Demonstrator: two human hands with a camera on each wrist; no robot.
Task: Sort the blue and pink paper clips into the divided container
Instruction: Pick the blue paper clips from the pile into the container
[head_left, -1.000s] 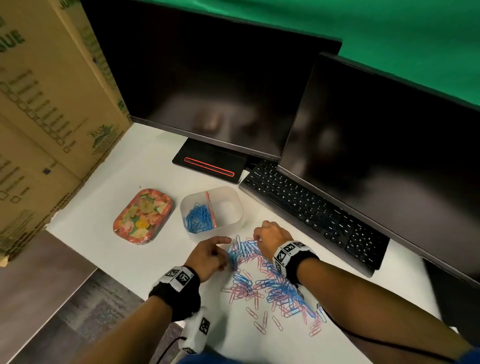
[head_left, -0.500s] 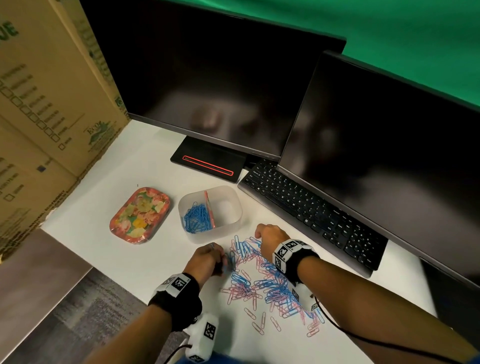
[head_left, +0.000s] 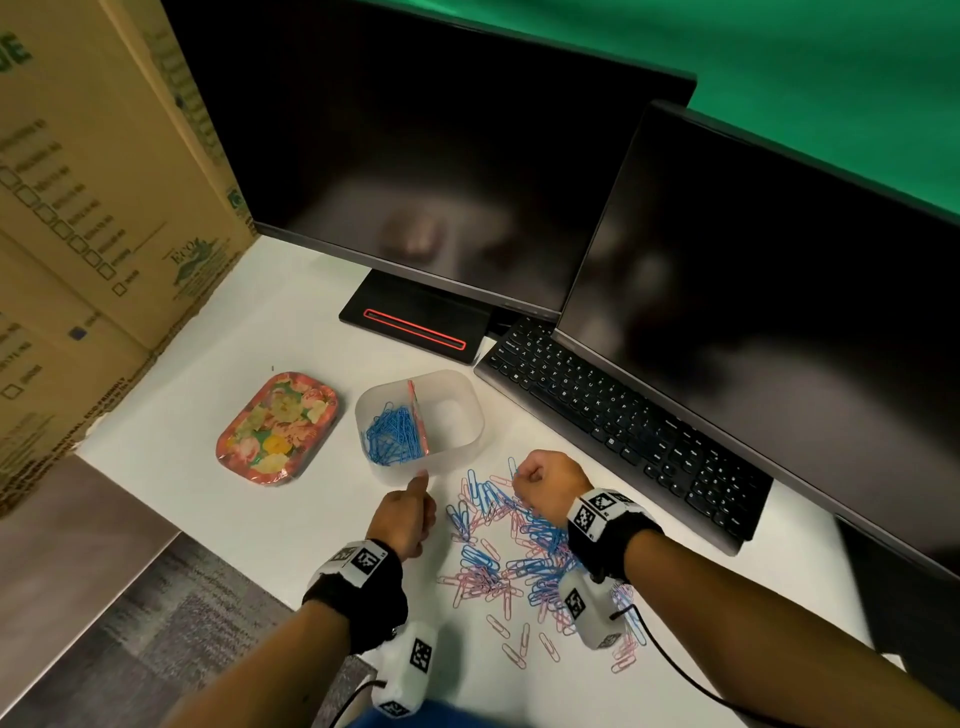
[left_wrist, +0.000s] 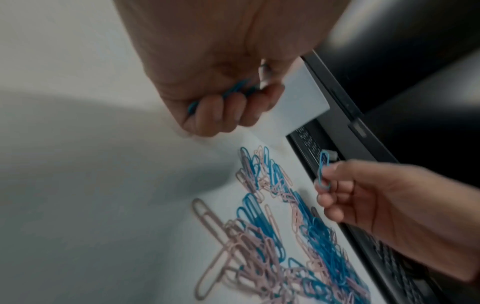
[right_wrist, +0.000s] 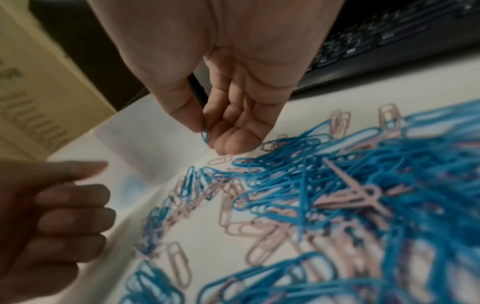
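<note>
A pile of blue and pink paper clips (head_left: 519, 551) lies on the white desk (head_left: 208, 467) in front of me. The clear divided container (head_left: 457, 379) stands just beyond it, with blue clips (head_left: 392, 436) in its left compartment. I can see no clips in its right compartment. My left hand (head_left: 410, 506) is just short of the container's near wall. In the left wrist view its curled fingers (left_wrist: 221, 111) grip several blue clips (left_wrist: 233, 89). My right hand (head_left: 524, 475) is at the pile's far edge and pinches one blue clip (right_wrist: 205, 132) between thumb and forefinger.
A floral tray (head_left: 278, 428) sits left of the container. A black keyboard (head_left: 623, 421) and two dark monitors (head_left: 415, 156) close off the back and right. A cardboard box (head_left: 78, 208) walls the left side. The desk edge (head_left: 234, 561) runs near my left wrist.
My left hand has left the pile's near-left edge and moved toward the container, its fingers closed on blue clips. My right hand has stayed at the pile's far edge.
</note>
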